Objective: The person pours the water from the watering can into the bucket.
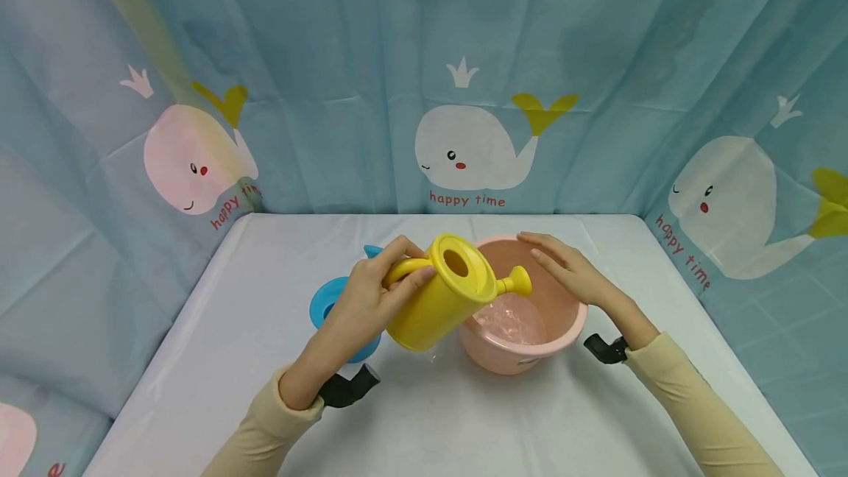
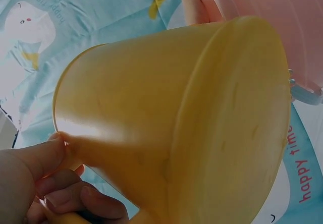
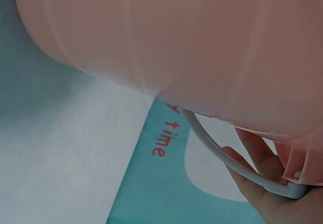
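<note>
My left hand (image 1: pixel 371 289) grips a yellow watering can (image 1: pixel 430 311) by its handle, with the thumb pressed against the can's side. The can is tilted to the right, its round sprinkler head (image 1: pixel 520 281) over the mouth of a pink bucket (image 1: pixel 498 359). Rippling water (image 1: pixel 511 319) lies in the bottom of the bucket. At the bucket's far right rim, my right hand (image 1: pixel 575 274) holds the wall, thumb inside and fingers outside. In the right wrist view, the bucket's pale grey carrying handle (image 3: pixel 222 156) crosses in front of those fingers.
A blue plastic vessel (image 1: pixel 323 299) with a round rim stands left of the can, partly hidden by my left hand. Small drops show on the white tabletop (image 1: pixel 424 418) near the bucket. A blue whale-print curtain (image 1: pixel 331 131) encloses the table's back and sides.
</note>
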`<state>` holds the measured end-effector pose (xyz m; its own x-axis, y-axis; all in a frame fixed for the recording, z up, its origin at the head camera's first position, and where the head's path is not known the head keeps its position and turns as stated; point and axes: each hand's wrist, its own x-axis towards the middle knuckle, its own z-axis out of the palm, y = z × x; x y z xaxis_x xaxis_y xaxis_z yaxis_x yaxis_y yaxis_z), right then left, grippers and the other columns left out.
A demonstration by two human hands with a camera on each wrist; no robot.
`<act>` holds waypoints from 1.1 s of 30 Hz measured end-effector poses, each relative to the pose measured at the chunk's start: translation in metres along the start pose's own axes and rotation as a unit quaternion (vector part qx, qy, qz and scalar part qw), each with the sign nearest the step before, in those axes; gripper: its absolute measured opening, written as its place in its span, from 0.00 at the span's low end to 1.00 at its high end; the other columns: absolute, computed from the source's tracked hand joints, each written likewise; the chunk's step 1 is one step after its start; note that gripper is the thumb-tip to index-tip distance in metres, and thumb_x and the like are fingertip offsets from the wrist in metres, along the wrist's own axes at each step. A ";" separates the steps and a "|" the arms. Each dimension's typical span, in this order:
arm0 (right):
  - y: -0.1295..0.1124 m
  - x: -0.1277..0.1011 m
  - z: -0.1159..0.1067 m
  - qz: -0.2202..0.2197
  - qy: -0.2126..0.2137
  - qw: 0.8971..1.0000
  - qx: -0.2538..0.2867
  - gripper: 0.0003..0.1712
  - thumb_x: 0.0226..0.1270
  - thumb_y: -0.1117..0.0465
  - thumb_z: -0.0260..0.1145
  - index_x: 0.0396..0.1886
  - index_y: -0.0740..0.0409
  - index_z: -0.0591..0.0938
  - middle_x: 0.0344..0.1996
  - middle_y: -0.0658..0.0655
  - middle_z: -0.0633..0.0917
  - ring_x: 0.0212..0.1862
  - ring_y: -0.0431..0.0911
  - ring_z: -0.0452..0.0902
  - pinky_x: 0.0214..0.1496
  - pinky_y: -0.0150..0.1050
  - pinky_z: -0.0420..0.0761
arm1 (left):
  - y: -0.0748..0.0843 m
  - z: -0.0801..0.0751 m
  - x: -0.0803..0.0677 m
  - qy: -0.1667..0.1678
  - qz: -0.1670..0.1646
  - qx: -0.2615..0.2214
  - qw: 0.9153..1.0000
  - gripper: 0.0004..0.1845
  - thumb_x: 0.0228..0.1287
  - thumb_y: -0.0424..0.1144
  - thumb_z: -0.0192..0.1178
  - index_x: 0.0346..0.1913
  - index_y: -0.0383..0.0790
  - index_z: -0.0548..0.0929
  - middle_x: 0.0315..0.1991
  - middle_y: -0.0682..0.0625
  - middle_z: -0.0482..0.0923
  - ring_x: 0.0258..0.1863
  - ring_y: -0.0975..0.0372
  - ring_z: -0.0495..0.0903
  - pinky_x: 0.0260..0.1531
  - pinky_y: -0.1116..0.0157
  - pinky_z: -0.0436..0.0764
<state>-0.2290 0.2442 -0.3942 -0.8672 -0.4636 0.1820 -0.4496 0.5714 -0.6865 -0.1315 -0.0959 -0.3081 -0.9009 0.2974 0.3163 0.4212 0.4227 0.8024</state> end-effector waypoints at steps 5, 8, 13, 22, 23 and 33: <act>0.000 0.000 -0.001 -0.002 -0.001 1.000 -0.003 0.24 0.74 0.53 0.47 0.67 0.50 0.65 0.66 0.56 0.66 0.68 0.55 0.59 0.63 0.59 0.62 | 0.001 0.000 0.001 0.000 -0.002 -0.002 1.000 0.11 0.63 0.55 0.55 0.40 0.54 0.74 0.30 0.57 0.78 0.26 0.63 0.76 0.25 0.65 0.79; 0.000 0.000 -0.001 -0.001 -0.003 1.000 -0.002 0.24 0.74 0.53 0.47 0.67 0.49 0.65 0.66 0.56 0.66 0.68 0.55 0.59 0.63 0.59 0.63 | 0.001 0.000 0.001 0.000 -0.004 -0.003 1.000 0.11 0.63 0.55 0.55 0.40 0.54 0.74 0.31 0.58 0.79 0.26 0.63 0.76 0.25 0.64 0.79; 0.001 0.000 -0.001 0.002 -0.006 1.000 0.000 0.23 0.74 0.54 0.48 0.67 0.49 0.65 0.66 0.56 0.66 0.68 0.55 0.59 0.63 0.59 0.63 | 0.002 0.000 0.001 -0.002 -0.008 -0.004 1.000 0.11 0.63 0.54 0.55 0.40 0.54 0.74 0.32 0.58 0.79 0.26 0.62 0.76 0.26 0.64 0.79; -0.001 0.000 -0.002 -0.002 -0.007 1.000 -0.007 0.23 0.74 0.56 0.48 0.67 0.51 0.65 0.66 0.58 0.66 0.67 0.57 0.58 0.63 0.59 0.63 | 0.003 -0.001 0.001 -0.006 -0.007 0.001 1.000 0.11 0.63 0.55 0.54 0.40 0.55 0.74 0.32 0.58 0.79 0.27 0.62 0.76 0.26 0.64 0.79; -0.001 0.000 -0.002 -0.002 -0.007 1.000 -0.007 0.23 0.74 0.56 0.48 0.67 0.51 0.65 0.66 0.58 0.66 0.67 0.56 0.58 0.63 0.59 0.62 | 0.003 -0.001 0.001 -0.007 -0.007 0.002 1.000 0.11 0.63 0.55 0.54 0.40 0.55 0.74 0.32 0.58 0.79 0.27 0.62 0.76 0.26 0.64 0.79; -0.001 0.000 -0.001 -0.002 -0.005 1.000 -0.003 0.23 0.74 0.56 0.48 0.67 0.50 0.65 0.66 0.56 0.67 0.68 0.54 0.58 0.64 0.58 0.62 | 0.004 0.000 0.001 -0.011 -0.001 0.009 1.000 0.11 0.63 0.55 0.54 0.40 0.54 0.73 0.30 0.57 0.78 0.25 0.62 0.75 0.25 0.65 0.78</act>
<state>-0.2289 0.2440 -0.3925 -0.8633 -0.4722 0.1780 -0.4543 0.5737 -0.6815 -0.1309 -0.0943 -0.3045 -0.8994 0.3146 0.3036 0.4214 0.4392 0.7934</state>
